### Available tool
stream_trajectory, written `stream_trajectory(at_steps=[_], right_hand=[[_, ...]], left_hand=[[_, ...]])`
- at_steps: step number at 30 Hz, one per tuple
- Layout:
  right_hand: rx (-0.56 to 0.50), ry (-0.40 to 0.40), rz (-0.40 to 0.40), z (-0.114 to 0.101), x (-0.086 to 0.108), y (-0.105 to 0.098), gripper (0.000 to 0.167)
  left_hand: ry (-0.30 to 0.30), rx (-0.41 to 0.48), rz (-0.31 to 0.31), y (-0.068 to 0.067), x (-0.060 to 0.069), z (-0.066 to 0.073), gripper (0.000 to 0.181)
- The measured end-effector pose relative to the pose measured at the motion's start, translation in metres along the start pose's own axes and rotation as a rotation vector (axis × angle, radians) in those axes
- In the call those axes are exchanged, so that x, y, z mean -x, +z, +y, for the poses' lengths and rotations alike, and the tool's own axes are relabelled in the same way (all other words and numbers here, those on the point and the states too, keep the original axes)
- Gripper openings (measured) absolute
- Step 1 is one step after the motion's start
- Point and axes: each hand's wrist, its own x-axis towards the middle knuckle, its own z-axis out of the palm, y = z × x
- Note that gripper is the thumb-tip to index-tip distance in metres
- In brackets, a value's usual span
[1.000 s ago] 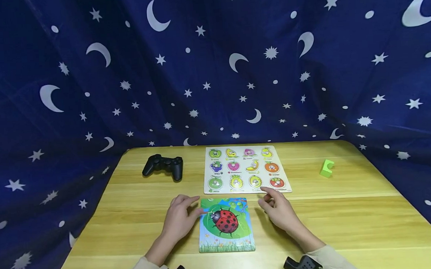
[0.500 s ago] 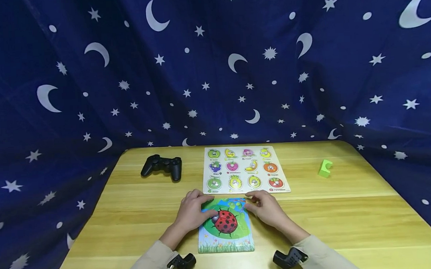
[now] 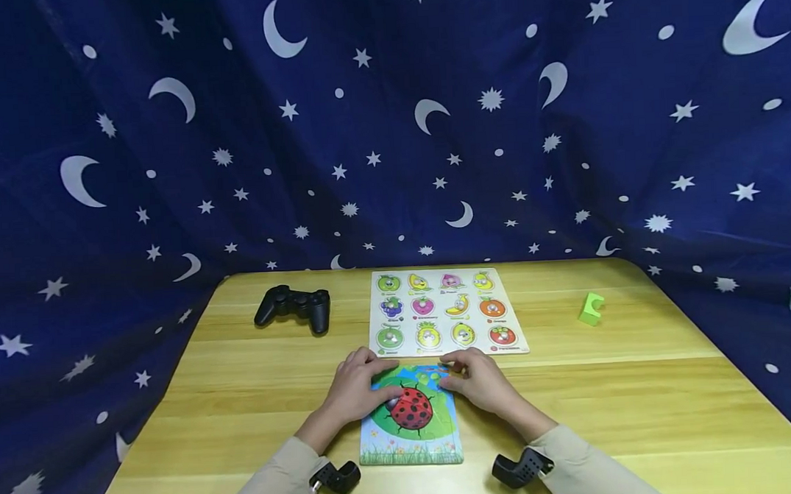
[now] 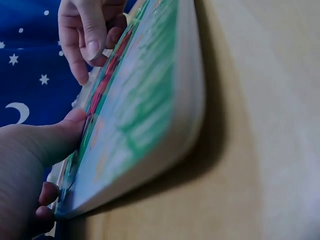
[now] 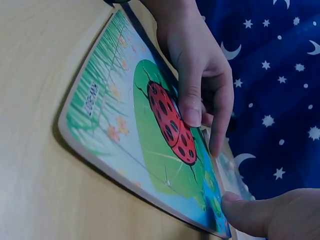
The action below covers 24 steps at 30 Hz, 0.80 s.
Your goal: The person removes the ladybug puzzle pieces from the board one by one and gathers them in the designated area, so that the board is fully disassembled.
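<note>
A ladybug puzzle board lies flat near the table's front, with its grass edge towards the body. My left hand grips its far left part, thumb over the ladybug's head and fingers bent at the far edge. At the far right corner, my right hand has its thumb on the board's top and its fingers round the far edge. The left wrist view shows the left thumb against the board. In the right wrist view, the right thumb touches the corner; the hidden fingertips cannot be made out.
Just behind the ladybug board lies a fruit peg board. A black game controller is at the back left, and a green notched block at the back right. A dark blue curtain with moons and stars rises behind the table.
Both hands have moved inward from beside the ladybug board onto its far corners and taken hold there. The head view has shifted slightly, and the board lies in the same place on the table.
</note>
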Motion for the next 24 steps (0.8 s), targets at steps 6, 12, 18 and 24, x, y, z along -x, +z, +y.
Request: stream_trajectory(at_steps=[6, 12, 18, 24], right_hand=[[0.008, -0.029, -0.013, -0.0016, -0.0012, 0.0002, 0.033], [0.032, -0.023, -0.009, -0.0019, -0.0004, -0.0016, 0.033], [0.08, -0.051, -0.028, -0.0009, 0.0017, -0.0042, 0.027], [0.136, -0.076, -0.022, -0.0008, 0.0042, -0.0038, 0.028]], left_hand=[[0.023, -0.006, -0.044, -0.0016, 0.0006, 0.0017, 0.037], [0.047, 0.007, -0.104, -0.0029, -0.001, 0.0016, 0.038], [0.048, 0.014, -0.15, -0.0053, -0.0024, 0.0025, 0.045], [0.066, 0.002, -0.148, -0.0048, -0.0011, 0.0075, 0.046]])
